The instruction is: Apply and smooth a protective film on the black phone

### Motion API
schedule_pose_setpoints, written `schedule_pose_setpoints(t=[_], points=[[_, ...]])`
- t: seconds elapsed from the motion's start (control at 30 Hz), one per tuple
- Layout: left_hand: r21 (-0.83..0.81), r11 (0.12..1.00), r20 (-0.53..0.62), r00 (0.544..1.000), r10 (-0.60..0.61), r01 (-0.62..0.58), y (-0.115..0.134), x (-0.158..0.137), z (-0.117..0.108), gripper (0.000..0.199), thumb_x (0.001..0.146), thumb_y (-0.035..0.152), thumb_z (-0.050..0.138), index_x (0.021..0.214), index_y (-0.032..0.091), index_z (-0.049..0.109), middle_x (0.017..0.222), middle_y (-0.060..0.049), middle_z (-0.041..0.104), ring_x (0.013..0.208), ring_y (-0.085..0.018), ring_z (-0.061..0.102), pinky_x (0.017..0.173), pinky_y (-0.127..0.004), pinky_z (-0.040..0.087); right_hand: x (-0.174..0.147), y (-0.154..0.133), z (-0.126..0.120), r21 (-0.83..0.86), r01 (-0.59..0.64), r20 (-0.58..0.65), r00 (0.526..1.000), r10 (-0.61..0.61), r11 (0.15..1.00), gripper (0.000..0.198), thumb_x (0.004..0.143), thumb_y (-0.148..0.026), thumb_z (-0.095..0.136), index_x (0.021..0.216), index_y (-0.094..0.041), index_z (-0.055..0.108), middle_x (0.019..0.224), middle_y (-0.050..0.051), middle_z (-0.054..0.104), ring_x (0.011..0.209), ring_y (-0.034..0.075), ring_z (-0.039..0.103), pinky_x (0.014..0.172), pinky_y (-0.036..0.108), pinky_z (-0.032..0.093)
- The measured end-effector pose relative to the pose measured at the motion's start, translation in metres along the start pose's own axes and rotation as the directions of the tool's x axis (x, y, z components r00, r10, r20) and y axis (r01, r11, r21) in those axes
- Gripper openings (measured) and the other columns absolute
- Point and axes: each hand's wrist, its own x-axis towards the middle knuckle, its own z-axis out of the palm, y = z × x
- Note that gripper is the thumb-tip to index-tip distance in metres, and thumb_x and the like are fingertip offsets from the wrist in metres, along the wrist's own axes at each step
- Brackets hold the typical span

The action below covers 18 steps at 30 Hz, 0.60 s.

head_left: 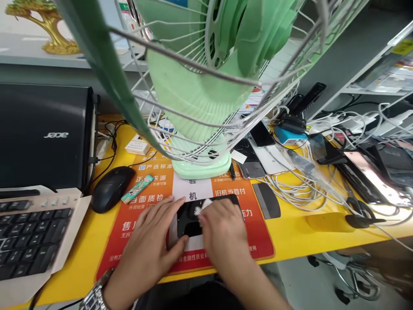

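A black smartphone [189, 226] lies flat on an orange-and-red printed mat [135, 224]. My left hand [151, 234] steadies the phone's left end, thumb at the near edge and index finger at the far edge. Pinched in my right hand [224, 228] is a small white wipe [205, 203], pressed on the phone's dark surface. My right fingers are curled and slightly blurred, and they cover much of the phone's right half. A green, patterned small packet [137, 189] rests beyond my left hand.
A green desk fan [201, 168] stands close behind the phone, its cage overhanging. To the left are a black mouse [112, 189], a keyboard [29, 237] and an Acer laptop [41, 133]. Several phones, white cables [293, 193] and a yellow bottle [329, 222] lie right.
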Motion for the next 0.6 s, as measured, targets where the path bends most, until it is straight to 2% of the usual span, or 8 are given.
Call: schedule_pose_setpoints(t=[0.1, 0.23, 0.3, 0.37, 0.43, 0.5, 0.53, 0.6], points=[[-0.014, 1.0, -0.002, 1.0, -0.007, 0.007, 0.0, 0.0, -0.002, 0.06, 0.097, 0.036, 0.05, 0.152, 0.033, 0.025, 0.15, -0.002, 0.049, 0.141, -0.026, 0.039, 0.114, -0.048, 0.034, 0.005, -0.006, -0.002, 0.03, 0.024, 0.094, 0.995, -0.026, 0.999, 0.013, 0.09, -0.014, 0.06, 0.079, -0.021, 0.06, 0.081, 0.002, 0.066, 0.081, 0.022, 0.052, 0.071, 0.036, 0.031], [0.008, 1.0, 0.019, 0.999, -0.028, 0.028, 0.004, 0.002, -0.005, 0.061, 0.096, 0.036, 0.05, 0.151, 0.034, 0.026, 0.149, -0.002, 0.05, 0.14, -0.028, 0.039, 0.112, -0.051, 0.035, 0.01, 0.031, -0.024, -0.079, -0.142, 0.078, 0.986, 0.148, 0.987, 0.018, 0.09, -0.015, 0.061, 0.074, -0.021, 0.057, 0.076, 0.002, 0.066, 0.079, 0.023, 0.05, 0.07, 0.035, 0.027], [0.011, 1.0, 0.025, 0.999, -0.029, 0.029, 0.004, 0.003, -0.006, 0.061, 0.096, 0.034, 0.05, 0.152, 0.034, 0.025, 0.148, -0.002, 0.051, 0.14, -0.028, 0.039, 0.112, -0.052, 0.035, 0.014, 0.034, -0.025, -0.145, -0.192, 0.061, 0.977, 0.203, 0.971, 0.018, 0.091, -0.016, 0.06, 0.074, -0.021, 0.057, 0.076, 0.004, 0.066, 0.08, 0.024, 0.05, 0.071, 0.035, 0.026], [0.006, 1.0, 0.023, 0.999, -0.023, 0.023, 0.004, 0.002, -0.005, 0.061, 0.096, 0.034, 0.049, 0.152, 0.034, 0.024, 0.148, -0.002, 0.051, 0.14, -0.027, 0.038, 0.112, -0.051, 0.034, 0.017, 0.018, -0.015, -0.142, -0.149, 0.083, 0.983, 0.162, 0.978, 0.016, 0.09, -0.014, 0.06, 0.075, -0.02, 0.058, 0.077, 0.004, 0.067, 0.08, 0.024, 0.051, 0.072, 0.036, 0.027], [0.0, 1.0, 0.015, 1.0, -0.003, 0.003, 0.002, 0.0, -0.003, 0.061, 0.097, 0.033, 0.047, 0.153, 0.033, 0.022, 0.151, -0.002, 0.048, 0.142, -0.026, 0.036, 0.114, -0.05, 0.032, 0.019, -0.006, -0.001, -0.079, -0.044, 0.111, 0.992, 0.053, 0.996, 0.013, 0.088, -0.013, 0.06, 0.077, -0.02, 0.061, 0.078, 0.004, 0.067, 0.082, 0.023, 0.051, 0.073, 0.036, 0.027], [-0.005, 1.0, 0.008, 1.0, 0.009, -0.009, 0.001, -0.001, -0.002, 0.062, 0.098, 0.032, 0.046, 0.154, 0.032, 0.021, 0.153, -0.002, 0.046, 0.143, -0.025, 0.035, 0.115, -0.049, 0.031, 0.02, -0.017, 0.004, -0.03, 0.025, 0.12, 0.993, -0.021, 0.999, 0.011, 0.087, -0.014, 0.062, 0.079, -0.021, 0.062, 0.079, 0.002, 0.067, 0.082, 0.022, 0.052, 0.073, 0.035, 0.028], [-0.004, 1.0, 0.007, 1.0, 0.007, -0.007, 0.002, -0.001, -0.002, 0.062, 0.098, 0.031, 0.047, 0.154, 0.032, 0.021, 0.152, -0.002, 0.046, 0.143, -0.025, 0.036, 0.115, -0.049, 0.031, 0.02, -0.014, 0.003, -0.032, 0.014, 0.118, 0.993, -0.01, 0.999, 0.011, 0.088, -0.014, 0.062, 0.079, -0.021, 0.063, 0.08, 0.002, 0.068, 0.082, 0.022, 0.052, 0.073, 0.035, 0.028], [0.003, 1.0, 0.007, 1.0, -0.012, 0.012, 0.003, 0.0, -0.003, 0.063, 0.096, 0.031, 0.049, 0.154, 0.032, 0.022, 0.151, -0.002, 0.048, 0.142, -0.027, 0.037, 0.114, -0.05, 0.033, 0.019, 0.007, -0.009, -0.091, -0.102, 0.09, 0.99, 0.11, 0.991, 0.017, 0.091, -0.016, 0.06, 0.075, -0.021, 0.062, 0.078, 0.002, 0.068, 0.082, 0.022, 0.053, 0.073, 0.035, 0.028]])
